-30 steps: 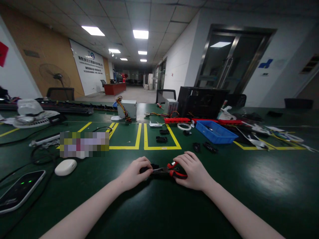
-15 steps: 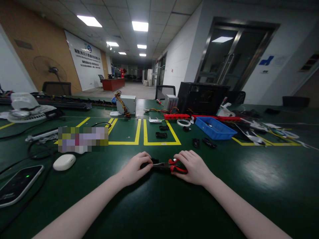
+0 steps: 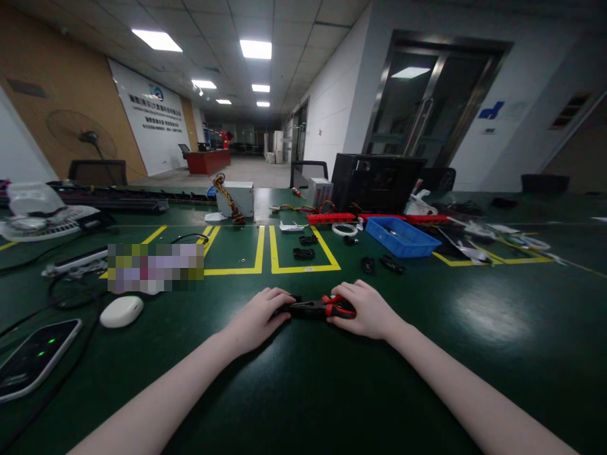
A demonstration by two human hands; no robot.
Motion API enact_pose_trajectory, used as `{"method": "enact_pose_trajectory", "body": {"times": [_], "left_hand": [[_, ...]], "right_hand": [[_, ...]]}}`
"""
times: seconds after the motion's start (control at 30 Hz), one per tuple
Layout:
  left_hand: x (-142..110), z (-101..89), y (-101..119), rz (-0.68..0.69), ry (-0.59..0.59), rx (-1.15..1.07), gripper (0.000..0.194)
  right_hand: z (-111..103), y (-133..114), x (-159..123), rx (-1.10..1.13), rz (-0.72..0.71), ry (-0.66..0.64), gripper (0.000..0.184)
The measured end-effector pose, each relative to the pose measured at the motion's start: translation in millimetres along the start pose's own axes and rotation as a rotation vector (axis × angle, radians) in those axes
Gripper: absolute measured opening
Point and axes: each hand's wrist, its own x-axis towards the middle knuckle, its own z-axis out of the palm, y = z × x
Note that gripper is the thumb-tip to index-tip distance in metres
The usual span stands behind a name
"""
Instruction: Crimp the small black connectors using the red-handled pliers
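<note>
**Pliers meet a black piece between two hands**

The left hand (image 3: pixel 265 314) has its grip closed on a small black piece (image 3: pixel 283 309), pinched between thumb and fingers. The right hand (image 3: pixel 363 309) has its grip around the red-and-black handles of the pliers (image 3: pixel 317 308), whose nose points left, toward that pinch. The piece and the pliers are between the hands, just over the near part of the tabletop (image 3: pixel 294 392). Whether the nose bites on the piece or only lies against it, I cannot tell; the left fingers hide part of the contact.

Done well, this calls for a firm left pinch, so the piece does not twist under the tool, with thumb and fingertips set back from the nose. The right hand would do best to squeeze both handles evenly and gently, since a hard squeeze could mark or crack the piece. Holding the pliers in line with the piece should help against slipping, as should low, steady forearms.

Beyond the hands, two black parts (image 3: pixel 303 253) lie inside a yellow outline (image 3: pixel 306 270), with two more black lumps (image 3: pixel 392 265) to its right, near the blue tray (image 3: pixel 408 250).
</note>
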Motion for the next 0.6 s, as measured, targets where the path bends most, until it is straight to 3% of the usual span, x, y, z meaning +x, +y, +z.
{"method": "enact_pose_trajectory", "body": {"times": [0.13,0.6], "left_hand": [[-1.4,-1.6,2.4,0.004,-0.024,0.015,0.037],[-0.2,0.1,3.1,-0.012,0.004,0.081,0.036]], "right_hand": [[-0.1,-1.1,0.7,0.028,0.028,-0.025,0.037],[1.5,1.4,3.9,0.043,-0.009,0.001,0.036]]}}
